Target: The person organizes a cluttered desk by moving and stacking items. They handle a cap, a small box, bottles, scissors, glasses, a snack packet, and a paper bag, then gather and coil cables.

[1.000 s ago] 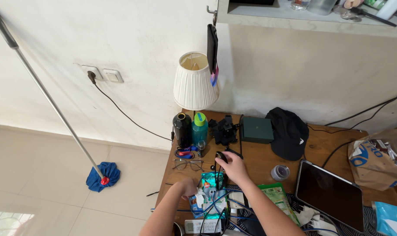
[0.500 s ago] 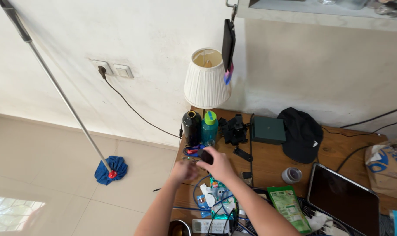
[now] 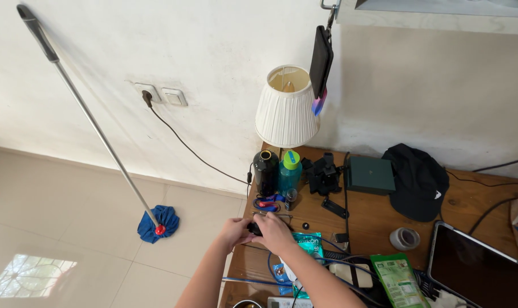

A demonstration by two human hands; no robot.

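a small black object (image 3: 254, 229) sat pinched between the two hands at the near left part of the wooden surface (image 3: 373, 219), just above its top. so little of it showed between the fingers that neither its kind, its long axis nor the way it pointed could be told. the left hand (image 3: 234, 231) closed on it from the left, and the right hand (image 3: 276, 232) wrapped over it from the right, the fingers of both curled in and meeting on it.

just beyond the hands lay a pair of glasses, mostly hidden by them, and a red and blue clump of small things (image 3: 268, 201). behind those stood a black bottle (image 3: 265, 172) and a teal bottle with a green cap (image 3: 290, 171), both upright, under a white pleated lamp (image 3: 285, 108). to their right were a black camera mount (image 3: 323, 173), a dark green box (image 3: 369, 175) and a black cap (image 3: 417, 181).

to the right of the hands lay a teal packet (image 3: 308, 245), with blue and black cables (image 3: 327, 259) looping over the near clutter. a green pouch (image 3: 399, 278), a roll of tape (image 3: 405, 238) and a dark tablet (image 3: 480, 258) lay farther right.

off the surface, a mop (image 3: 99, 132) leaned on the wall, its blue head on the tiled floor.
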